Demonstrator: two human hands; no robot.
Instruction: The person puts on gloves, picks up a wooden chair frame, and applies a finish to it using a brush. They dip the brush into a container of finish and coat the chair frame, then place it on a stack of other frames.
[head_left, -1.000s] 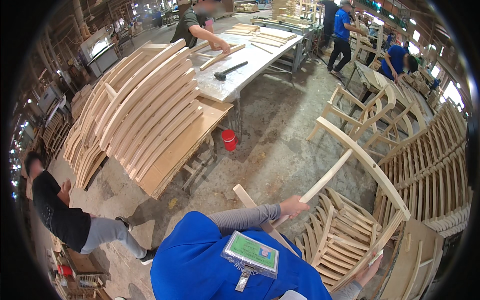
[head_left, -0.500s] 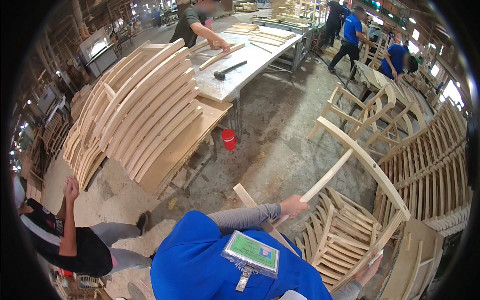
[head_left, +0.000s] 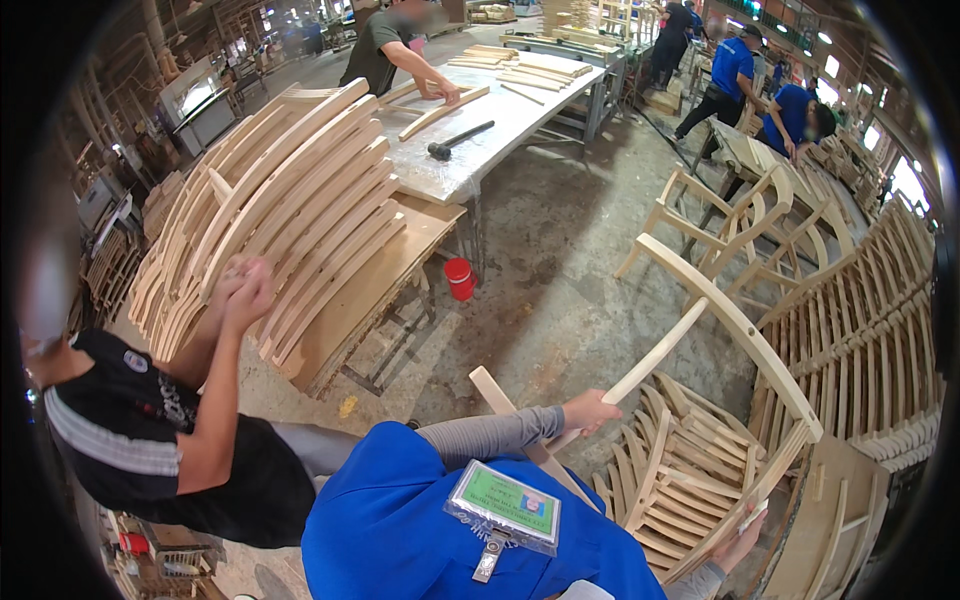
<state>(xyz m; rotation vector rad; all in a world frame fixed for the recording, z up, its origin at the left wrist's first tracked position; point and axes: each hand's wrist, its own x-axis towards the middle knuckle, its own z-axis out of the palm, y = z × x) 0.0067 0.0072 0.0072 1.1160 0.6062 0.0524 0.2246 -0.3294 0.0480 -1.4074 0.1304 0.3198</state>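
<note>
A pale wooden chair frame (head_left: 757, 352) is held up in front of me, with a curved leg and a crossbar joined to it. My left hand (head_left: 592, 411) is wrapped around the crossbar (head_left: 655, 350), close to my body. At the lower right my right hand (head_left: 738, 542) lies against the frame's long side piece (head_left: 770, 465), its fingers bent round it. A small whitish thing (head_left: 754, 515) shows at those fingers, too small to name. Behind the frame, a stack of slatted wooden parts (head_left: 685, 490) sits low.
Curved wooden pieces (head_left: 300, 215) are piled on a board at left. A person in black (head_left: 170, 440) stands close on my left. A red bucket (head_left: 460, 279) is on the floor. A mallet (head_left: 460, 141) lies on the white table (head_left: 430, 170). Assembled chairs (head_left: 730, 225) stand at right.
The person in black at left has come nearer to me, hands together. In the back, a worker in blue has shifted right. My hands and the chair frame have hardly moved.
</note>
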